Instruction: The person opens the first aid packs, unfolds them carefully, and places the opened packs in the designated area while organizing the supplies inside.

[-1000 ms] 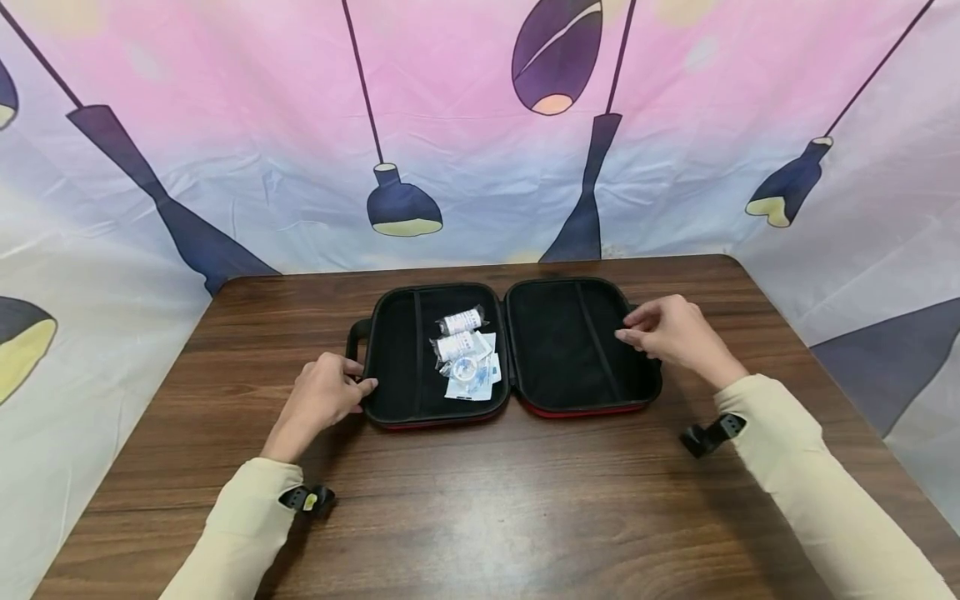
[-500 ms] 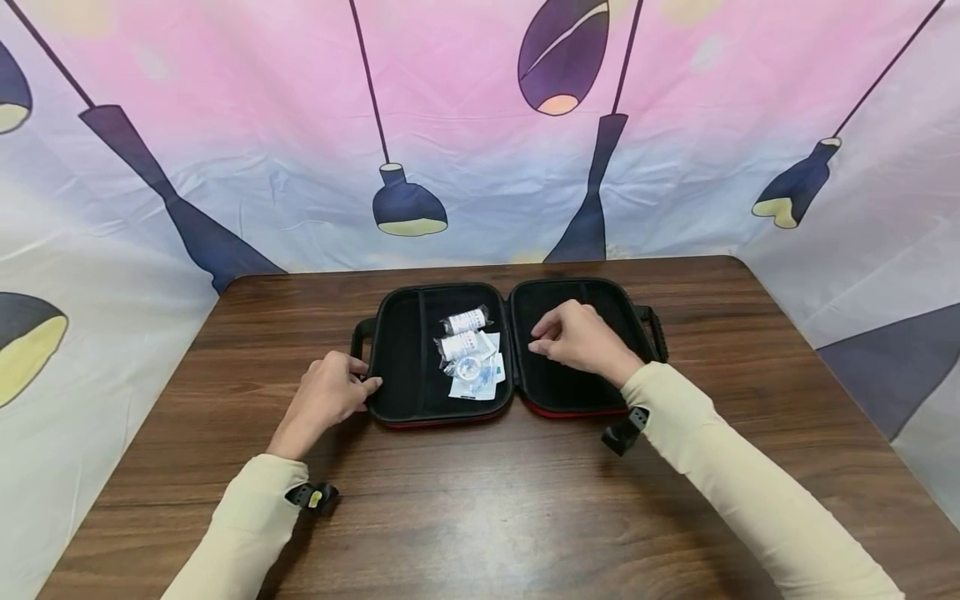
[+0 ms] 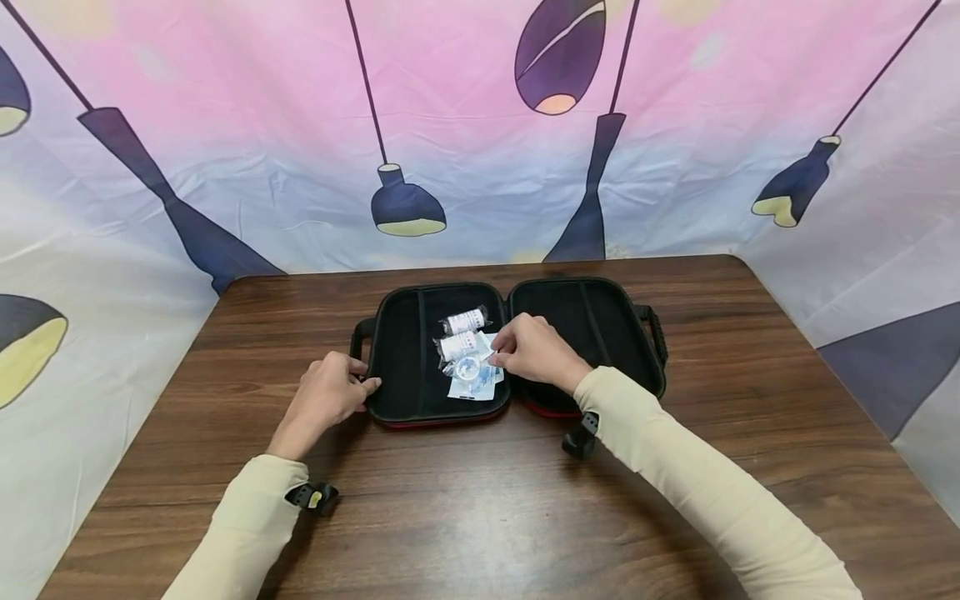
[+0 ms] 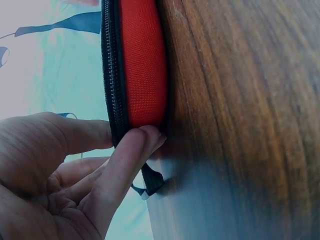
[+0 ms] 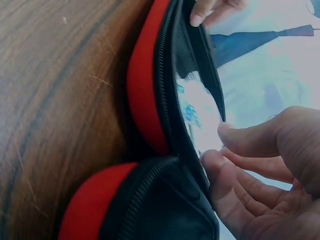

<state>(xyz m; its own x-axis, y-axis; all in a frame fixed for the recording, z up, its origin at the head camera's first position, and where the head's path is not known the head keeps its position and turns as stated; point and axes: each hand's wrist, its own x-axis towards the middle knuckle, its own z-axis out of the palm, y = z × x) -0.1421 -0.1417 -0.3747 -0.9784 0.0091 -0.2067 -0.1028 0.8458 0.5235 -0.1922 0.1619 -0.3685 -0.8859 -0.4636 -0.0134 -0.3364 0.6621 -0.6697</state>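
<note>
A black-lined, red-shelled zippered case (image 3: 397, 358) lies unfolded on the table. At its left corner my left hand (image 3: 322, 400) holds the edge between thumb and fingers, beside the carry handle (image 3: 360, 337). The left wrist view shows those fingertips on the zipper rim and red side (image 4: 145, 65). In the left half lie two wrapped white bandage rolls (image 3: 464, 321), a round clear-wrapped item (image 3: 467, 368) and flat white-blue packets (image 3: 471, 389). My right hand (image 3: 540, 354) reaches over the hinge, thumb and index finger apart at the packets' right edge. Its fingertips partly cover them.
The right half of the case (image 3: 622, 333) has a black band across it and a handle (image 3: 654, 332) on its outer side. Brown wooden table (image 3: 465, 508) surrounds the case. A printed cloth (image 3: 300, 192) hangs behind the table's far edge.
My right hand has moved left from the case's right side, across the right half, to the packets. The left hand stays on the left corner, and the case has not visibly moved.
</note>
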